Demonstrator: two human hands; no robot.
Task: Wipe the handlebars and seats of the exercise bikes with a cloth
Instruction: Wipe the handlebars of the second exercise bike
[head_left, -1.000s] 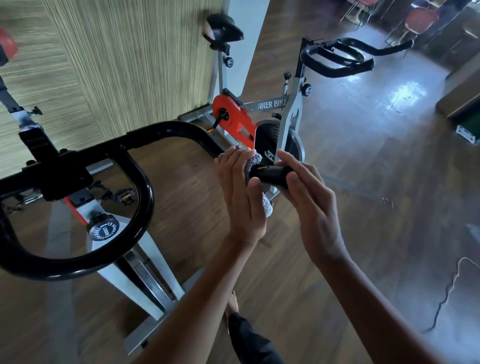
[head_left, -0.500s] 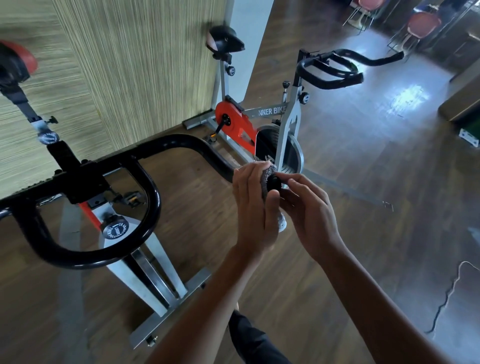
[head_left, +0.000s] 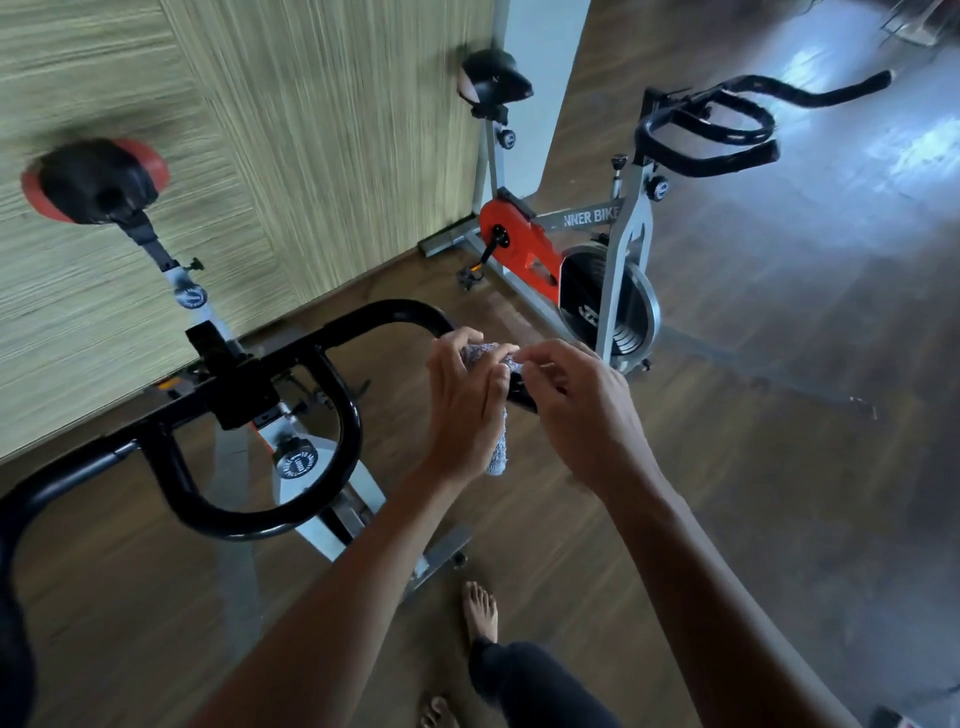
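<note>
Two exercise bikes stand along the striped wall. In the head view the near bike fills the left side. Its black near handlebars loop out towards the person, and its red-and-black near seat sits back by the wall. The far bike stands well apart beyond it, nobody at its far handlebars or far seat. A strip of wooden floor runs between the two frames and opens wide to the right. A bare foot is planted just beside the near bike's base bar.

Both hands meet at the right-hand tip of the near handlebars. The left hand has its fingers curled round the grey cloth, wrapping it on the bar, with a tail of it hanging below. The right hand has its fingers bent in, the tips pinching the cloth's upper edge at the bar tip.

Half a second ago the hands were at this same bar end, but less of the black tip shows now. The near seat, then cut off by the left edge, is whole in view.
</note>
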